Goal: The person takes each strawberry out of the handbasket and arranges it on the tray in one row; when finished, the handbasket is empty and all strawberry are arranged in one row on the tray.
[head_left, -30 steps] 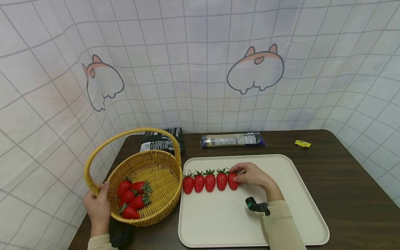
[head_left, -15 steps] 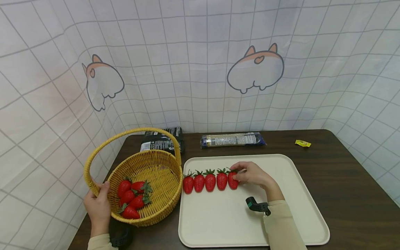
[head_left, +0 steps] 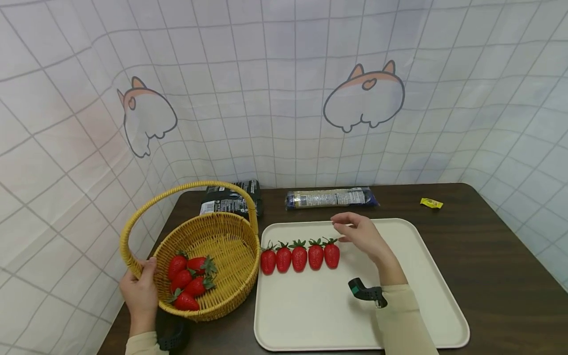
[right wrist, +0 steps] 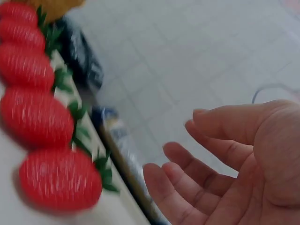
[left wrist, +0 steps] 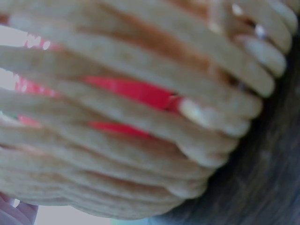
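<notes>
My left hand (head_left: 140, 292) grips the lower left end of the handle of a yellow wicker basket (head_left: 232, 301). Several red strawberries (head_left: 182, 279) with green leaves lie in the basket's left half. To its right is a cream tray (head_left: 310, 315), where a row of several strawberries (head_left: 299, 258) runs along the left, leaves pointing away from me. My right hand (head_left: 365, 237) hovers above the tray, just right of the row's last strawberry (right wrist: 61, 180), apart from it and holding nothing. In the left wrist view the basket weave (left wrist: 126, 108) fills most of the picture.
Behind the basket lies a black printed package (head_left: 228, 199). A long clear-and-blue packet (head_left: 330, 198) lies behind the tray, and a small yellow wrapped candy (head_left: 431, 203) farther right. All stand on a dark wooden table (head_left: 501, 276) before a white gridded curtain (head_left: 284, 98).
My right hand has let go of the rightmost strawberry and lifted up and away from the row. The left hand and basket look unchanged.
</notes>
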`<action>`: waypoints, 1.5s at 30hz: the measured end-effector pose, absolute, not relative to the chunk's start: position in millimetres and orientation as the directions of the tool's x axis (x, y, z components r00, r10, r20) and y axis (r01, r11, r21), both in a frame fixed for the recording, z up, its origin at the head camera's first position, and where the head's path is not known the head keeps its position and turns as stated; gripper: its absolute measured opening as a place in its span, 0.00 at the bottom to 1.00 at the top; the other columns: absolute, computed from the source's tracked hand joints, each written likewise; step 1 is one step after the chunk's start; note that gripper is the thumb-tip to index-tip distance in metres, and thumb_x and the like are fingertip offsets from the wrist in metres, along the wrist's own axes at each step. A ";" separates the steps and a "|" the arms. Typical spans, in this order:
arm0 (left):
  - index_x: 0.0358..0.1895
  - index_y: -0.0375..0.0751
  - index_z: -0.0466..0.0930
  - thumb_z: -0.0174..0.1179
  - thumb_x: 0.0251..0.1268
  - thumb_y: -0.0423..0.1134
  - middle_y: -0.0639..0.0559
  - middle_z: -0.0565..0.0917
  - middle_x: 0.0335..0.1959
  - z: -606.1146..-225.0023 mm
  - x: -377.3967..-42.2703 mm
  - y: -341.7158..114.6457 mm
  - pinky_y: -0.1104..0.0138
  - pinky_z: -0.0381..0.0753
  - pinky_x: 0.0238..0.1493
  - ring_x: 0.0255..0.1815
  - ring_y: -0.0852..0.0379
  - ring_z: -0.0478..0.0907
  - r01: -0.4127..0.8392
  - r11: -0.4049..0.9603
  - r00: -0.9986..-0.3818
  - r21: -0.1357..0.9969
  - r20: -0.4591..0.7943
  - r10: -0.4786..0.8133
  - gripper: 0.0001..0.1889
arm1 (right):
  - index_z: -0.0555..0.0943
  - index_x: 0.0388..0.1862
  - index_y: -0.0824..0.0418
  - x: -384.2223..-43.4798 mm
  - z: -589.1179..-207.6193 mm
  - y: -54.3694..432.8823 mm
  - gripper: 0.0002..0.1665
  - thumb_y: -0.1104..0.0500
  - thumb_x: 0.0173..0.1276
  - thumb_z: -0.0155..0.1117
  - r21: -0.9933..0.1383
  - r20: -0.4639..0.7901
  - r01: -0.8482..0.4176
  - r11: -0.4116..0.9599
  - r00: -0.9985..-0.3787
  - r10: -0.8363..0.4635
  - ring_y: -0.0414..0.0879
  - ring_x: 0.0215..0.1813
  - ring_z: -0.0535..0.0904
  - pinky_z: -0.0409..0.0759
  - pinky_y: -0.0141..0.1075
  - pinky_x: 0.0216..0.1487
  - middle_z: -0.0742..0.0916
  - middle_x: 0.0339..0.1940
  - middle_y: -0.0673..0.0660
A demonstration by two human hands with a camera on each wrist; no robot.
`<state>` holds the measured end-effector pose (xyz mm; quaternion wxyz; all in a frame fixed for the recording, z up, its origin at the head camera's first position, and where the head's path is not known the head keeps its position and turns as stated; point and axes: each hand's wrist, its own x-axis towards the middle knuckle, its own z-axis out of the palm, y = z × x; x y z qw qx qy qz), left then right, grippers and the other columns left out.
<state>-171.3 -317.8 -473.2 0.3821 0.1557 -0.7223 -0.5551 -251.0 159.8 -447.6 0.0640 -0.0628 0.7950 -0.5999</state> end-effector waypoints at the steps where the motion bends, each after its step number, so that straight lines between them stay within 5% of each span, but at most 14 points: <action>1: 0.28 0.23 0.74 0.61 0.68 0.35 0.62 0.78 0.18 -473.1 -171.6 -317.7 0.75 0.69 0.27 0.25 0.64 0.73 0.200 0.334 -0.660 0.921 0.379 -0.649 0.15 | 0.76 0.59 0.66 -249.8 -444.3 156.2 0.20 0.57 0.73 0.60 -0.964 -0.022 -0.029 0.263 -0.982 -0.189 0.65 0.57 0.76 0.81 0.47 0.51 0.80 0.58 0.67; 16: 0.26 0.27 0.75 0.62 0.67 0.35 0.60 0.78 0.17 -475.6 -170.4 -320.8 0.74 0.67 0.24 0.21 0.62 0.70 0.185 0.291 -0.670 0.939 0.337 -0.661 0.15 | 0.83 0.49 0.59 -224.2 -426.2 47.1 0.10 0.58 0.72 0.61 -0.951 0.056 -0.184 0.247 -0.892 -0.449 0.55 0.41 0.84 0.81 0.45 0.47 0.85 0.48 0.60; 21: 0.24 0.31 0.76 0.62 0.67 0.35 0.61 0.77 0.17 -476.6 -170.0 -321.4 0.74 0.67 0.24 0.21 0.63 0.70 0.185 0.288 -0.668 0.940 0.335 -0.664 0.14 | 0.83 0.48 0.58 -216.8 -426.0 12.3 0.09 0.61 0.71 0.61 -0.960 0.085 -0.195 0.201 -0.887 -0.454 0.48 0.37 0.82 0.82 0.46 0.43 0.86 0.44 0.59; 26: 0.26 0.28 0.75 0.62 0.67 0.36 0.62 0.77 0.17 -476.0 -169.5 -320.5 0.74 0.68 0.24 0.21 0.63 0.70 0.184 0.311 -0.664 0.932 0.352 -0.660 0.15 | 0.82 0.49 0.60 -214.4 -427.1 -16.6 0.11 0.61 0.70 0.62 -0.970 0.125 -0.202 0.137 -0.894 -0.431 0.45 0.35 0.81 0.81 0.35 0.37 0.86 0.42 0.57; 37: 0.25 0.28 0.75 0.62 0.67 0.35 0.62 0.78 0.17 -474.3 -167.7 -320.6 0.74 0.67 0.25 0.21 0.63 0.70 0.191 0.303 -0.655 0.934 0.351 -0.669 0.14 | 0.80 0.55 0.55 -217.2 -427.5 -60.1 0.15 0.57 0.71 0.61 -0.919 0.155 -0.339 0.202 -0.780 -0.606 0.38 0.48 0.79 0.77 0.29 0.47 0.85 0.51 0.55; 45: 0.26 0.27 0.76 0.62 0.66 0.34 0.62 0.79 0.18 -472.2 -169.9 -318.7 0.75 0.69 0.25 0.23 0.63 0.73 0.216 0.289 -0.668 0.933 0.357 -0.653 0.13 | 0.82 0.53 0.58 -217.6 -426.6 -76.1 0.14 0.58 0.70 0.62 -0.912 0.120 -0.327 0.246 -0.789 -0.602 0.38 0.48 0.78 0.76 0.29 0.47 0.85 0.51 0.55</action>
